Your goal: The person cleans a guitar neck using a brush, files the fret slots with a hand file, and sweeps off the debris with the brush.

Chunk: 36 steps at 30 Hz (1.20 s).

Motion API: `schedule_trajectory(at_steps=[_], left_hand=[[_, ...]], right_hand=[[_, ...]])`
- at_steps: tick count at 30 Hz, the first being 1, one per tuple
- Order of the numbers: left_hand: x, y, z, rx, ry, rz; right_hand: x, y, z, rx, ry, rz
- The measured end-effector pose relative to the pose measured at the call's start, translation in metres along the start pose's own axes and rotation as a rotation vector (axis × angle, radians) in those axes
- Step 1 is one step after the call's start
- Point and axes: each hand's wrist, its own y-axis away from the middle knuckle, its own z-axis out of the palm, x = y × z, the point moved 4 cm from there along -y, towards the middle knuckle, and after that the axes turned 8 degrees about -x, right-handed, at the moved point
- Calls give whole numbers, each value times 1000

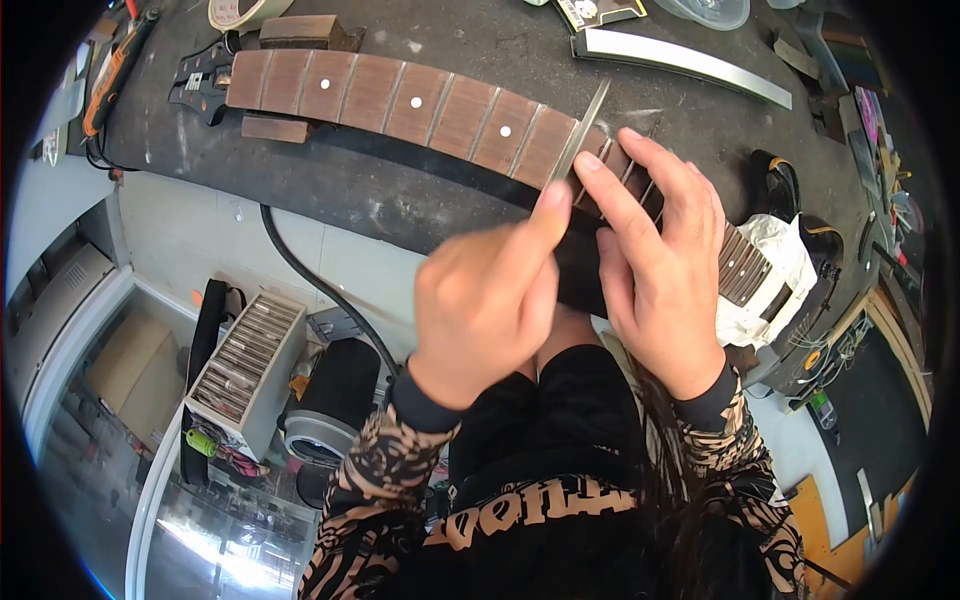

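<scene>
My left hand (485, 300) is closed on the lower end of a thin metal file (585, 130), its index finger stretched along it. The file lies slantwise across the dark wooden fretboard (450, 113) of a guitar neck with white dot inlays. Just right of the file, my right hand (665, 250) rests its index and middle fingertips on the fretboard, fingers apart and thumb near the lower edge. The black headstock (200, 83) points left. Beyond my right hand, more frets show beside white cloth (790, 258) around the guitar's body end.
Wooden blocks (300, 32) sit by the neck's left end on the dark bench (400, 205). A silver metal bar (690, 65) lies at the upper right, tape roll (238, 10) at the upper left. Below the bench stands a box of sleeved items (245, 360).
</scene>
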Motion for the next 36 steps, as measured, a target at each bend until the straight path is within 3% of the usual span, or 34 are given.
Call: schedule_trajectory(at_steps=[3,9,13,20,24,28,36], left_hand=[[4,38,-11,-18,-29,-20],[-4,-16,6,30,24,25],[2,42,-9,-13,-14,-30],[-2,-12,3,10,-3,4],[4,41,-12,-21,-7,-43],[0,-13,1,-18,-2,-9],[0,46,-8,-15,-20,-13]], right_hand=[[1,0,0,-3,-12,6],[0,1,1,-5,-26,10],[1,1,0,-31,-38,26],[0,-1,-1,-18,-39,25],[-1,-2,-4,-47,-33,26],[0,-1,-1,-38,-52,32],[0,0,-4,-60,-46,23]])
